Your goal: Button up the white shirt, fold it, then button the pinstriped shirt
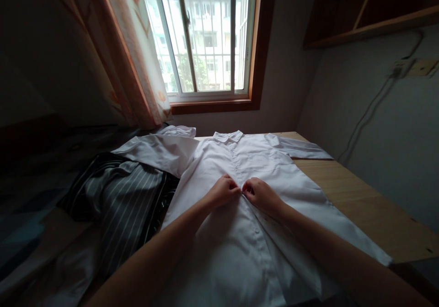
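Head view. White shirt [240, 224], one: laid front up on a pale wooden worktop [343, 188], collar [228, 136] at its far end, lower front parted. Left hand [224, 189], one: at the shirt's mid-front, fingertips pinched on the front edge. Right hand [262, 195], one: same spot, fingertips likewise pinched; I cannot make out any button between them. Striped dark cloth [126, 202], one: just left of the shirt. Window [211, 37], one: beyond the shirt. Curtain [126, 55], orange: beyond the shirt, leftward.
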A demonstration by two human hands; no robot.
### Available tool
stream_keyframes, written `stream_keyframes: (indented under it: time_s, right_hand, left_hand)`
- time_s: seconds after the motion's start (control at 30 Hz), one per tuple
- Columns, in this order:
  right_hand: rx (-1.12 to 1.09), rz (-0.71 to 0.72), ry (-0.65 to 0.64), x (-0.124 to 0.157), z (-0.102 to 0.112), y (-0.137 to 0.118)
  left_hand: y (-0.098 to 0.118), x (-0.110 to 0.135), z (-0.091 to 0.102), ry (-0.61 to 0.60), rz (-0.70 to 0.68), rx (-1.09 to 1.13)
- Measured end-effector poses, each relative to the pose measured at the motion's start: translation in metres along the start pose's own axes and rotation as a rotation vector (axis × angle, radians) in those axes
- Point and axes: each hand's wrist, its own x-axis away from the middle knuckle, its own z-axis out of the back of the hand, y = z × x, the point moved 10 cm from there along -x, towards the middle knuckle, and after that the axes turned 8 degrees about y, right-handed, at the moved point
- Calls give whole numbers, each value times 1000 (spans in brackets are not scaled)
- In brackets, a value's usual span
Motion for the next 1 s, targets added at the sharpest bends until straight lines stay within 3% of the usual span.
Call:
stream_keyframes:
  time_s: [0.37, 0.87, 1.0]
  right_hand:
    - [44, -1, -1, 2, 2, -4]
    - [-80, -60, -34, -3, 5, 5]
    - [-76, 10, -37, -3, 7, 4]
  left_hand:
    - [-2, 0, 0, -26, 51, 6]
    - [0, -4, -1, -13, 40, -52]
    - [0, -4, -1, -15, 34, -85]
